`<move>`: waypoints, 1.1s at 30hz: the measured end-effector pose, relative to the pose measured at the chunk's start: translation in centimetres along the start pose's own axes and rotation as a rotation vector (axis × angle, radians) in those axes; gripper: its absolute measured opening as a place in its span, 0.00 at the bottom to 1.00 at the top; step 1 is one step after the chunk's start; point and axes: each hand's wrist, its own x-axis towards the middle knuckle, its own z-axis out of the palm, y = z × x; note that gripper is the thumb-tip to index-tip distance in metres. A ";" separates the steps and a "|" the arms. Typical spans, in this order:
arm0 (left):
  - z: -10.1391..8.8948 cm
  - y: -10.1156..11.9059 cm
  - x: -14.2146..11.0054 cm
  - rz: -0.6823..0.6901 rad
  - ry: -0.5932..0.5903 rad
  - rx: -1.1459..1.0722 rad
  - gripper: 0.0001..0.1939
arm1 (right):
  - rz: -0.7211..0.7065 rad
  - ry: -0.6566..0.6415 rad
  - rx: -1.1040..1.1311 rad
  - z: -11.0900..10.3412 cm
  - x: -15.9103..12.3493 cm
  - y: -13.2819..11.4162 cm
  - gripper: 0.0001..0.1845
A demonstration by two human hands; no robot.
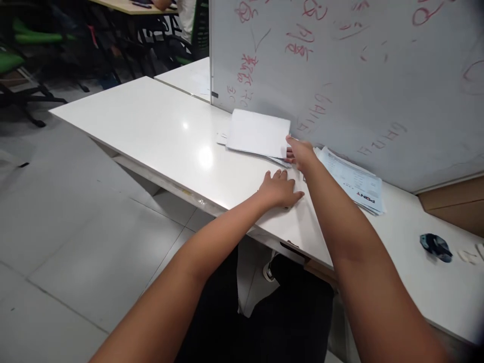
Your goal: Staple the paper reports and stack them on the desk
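A white sheet of paper [260, 132] lies on top of a small stack against the foot of the whiteboard. My right hand [301, 152] pinches the right edge of this paper, thumb on top and fingers at the side and beneath. Some lower sheets stick out below that edge. Closer to the table's front edge, my left hand [279, 190] rests palm down on the white table [159, 121], its fingers spread and holding nothing. To the right of my right hand, partly behind my forearm, lies a pile of printed sheets [355, 181] with a logo.
A whiteboard [340, 75] with red writing stands along the table's back. On the right are a dark blue roundish object [435, 247] and a brown cardboard box [454, 204]. Green chairs [34, 33] and a person [186, 20] at another table are at the far left.
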 end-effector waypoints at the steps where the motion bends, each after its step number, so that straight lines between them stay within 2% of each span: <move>1: 0.0 0.0 0.0 0.002 0.003 0.003 0.36 | -0.058 0.062 -0.153 0.0 -0.1 0.7 0.19; 3: 0.1 0.0 0.0 0.004 0.013 0.008 0.36 | -0.237 0.169 -0.490 -1.2 -1.2 2.4 0.23; 6: 0.2 0.0 0.3 0.002 0.016 0.018 0.35 | -0.460 0.223 -0.798 -5.3 -4.1 5.5 0.24; 9: 0.3 -0.1 0.5 -0.001 0.011 0.032 0.35 | -0.475 0.291 -0.889 -10.1 -6.7 8.8 0.23; 11: 0.2 -0.2 0.6 0.002 0.007 0.037 0.34 | -0.442 0.287 -0.915 -12.9 -7.5 11.0 0.25; 14: 0.2 -0.2 0.4 0.008 0.020 0.060 0.33 | -0.314 0.239 -0.899 -15.2 -7.8 13.5 0.28; 17: 0.1 -0.1 0.2 0.005 0.060 0.098 0.32 | -0.240 0.258 -0.847 -15.5 -7.8 14.5 0.26; 21: 0.0 0.4 -0.3 -0.009 0.098 0.149 0.32 | -0.301 0.299 -0.835 -15.4 -8.2 14.0 0.22; 26: -0.1 0.6 -0.5 -0.019 0.114 0.194 0.31 | -0.394 0.302 -0.893 -16.0 -8.5 13.8 0.22; 33: -0.2 1.1 -0.9 -0.075 0.165 0.156 0.27 | -0.406 0.300 -0.758 -16.2 -8.1 14.2 0.20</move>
